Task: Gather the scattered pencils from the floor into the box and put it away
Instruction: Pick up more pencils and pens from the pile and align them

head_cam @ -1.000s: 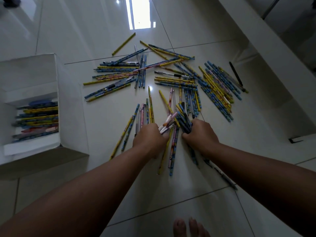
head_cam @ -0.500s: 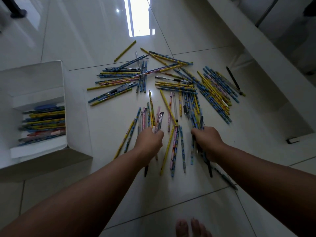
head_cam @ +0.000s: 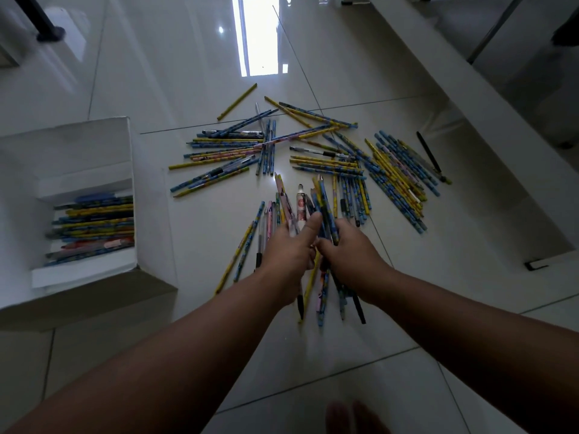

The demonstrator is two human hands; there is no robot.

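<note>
- Nearest, at the bottom edge, the toes (head_cam: 354, 416) of one foot show on the floor (head_cam: 313, 364), with bare tile to either side.
- Two hands meet at centre: the left hand (head_cam: 289, 249) and the right hand (head_cam: 351, 249) touch, each grip clamped on part of one shared bundle of pencils (head_cam: 316, 208) that fans out beyond the fingers and trails back under the wrists.
- Just left of the left hand, about five loose pencils (head_cam: 247, 242) lie on the tile.
- One white box (head_cam: 147, 195) stands well left of the hands, open, with a layer of pencils inside, too many to count; clear floor lies between it and the hands.
- Farther off, three loose heaps: a left heap (head_cam: 219, 155), a middle heap (head_cam: 326, 164) and a right heap (head_cam: 398, 180), dozens in all.
- One yellow pencil (head_cam: 237, 101) lies alone, farthest.
- On the right, a white ledge (head_cam: 470, 98) hems the right heap in.
</note>
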